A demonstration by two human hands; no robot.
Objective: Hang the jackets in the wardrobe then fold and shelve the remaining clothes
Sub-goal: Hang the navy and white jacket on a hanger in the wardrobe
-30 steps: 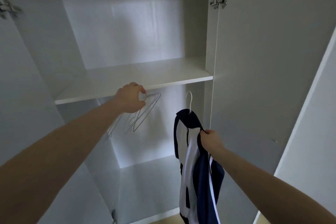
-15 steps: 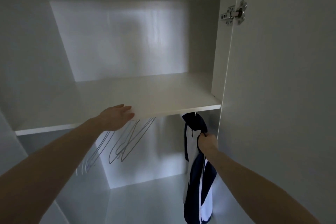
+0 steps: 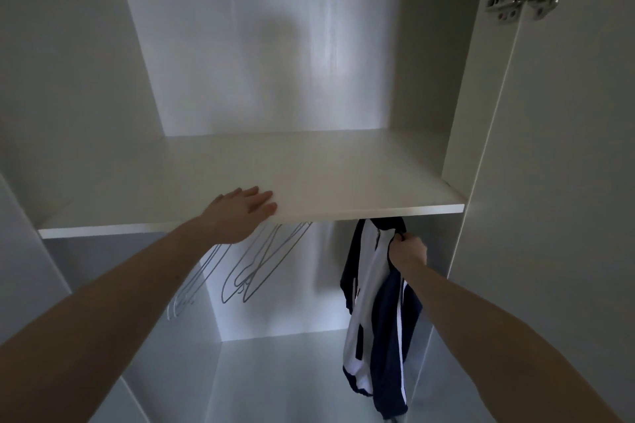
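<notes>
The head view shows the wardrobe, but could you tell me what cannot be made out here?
- Rail and hanger hooks: hidden by the shelf.
- Whether the jacket, pinched by the right hand, already hangs: its top is behind the shelf edge.
- Number of empty hangers: thin, overlapping, partly behind the left hand.

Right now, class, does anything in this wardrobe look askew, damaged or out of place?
Nothing is damaged. The empty wire hangers below the white shelf hang tilted at uneven angles rather than straight. The navy and white jacket hangs bunched where the right hand grips it. The left hand rests flat on the shelf edge.
</notes>
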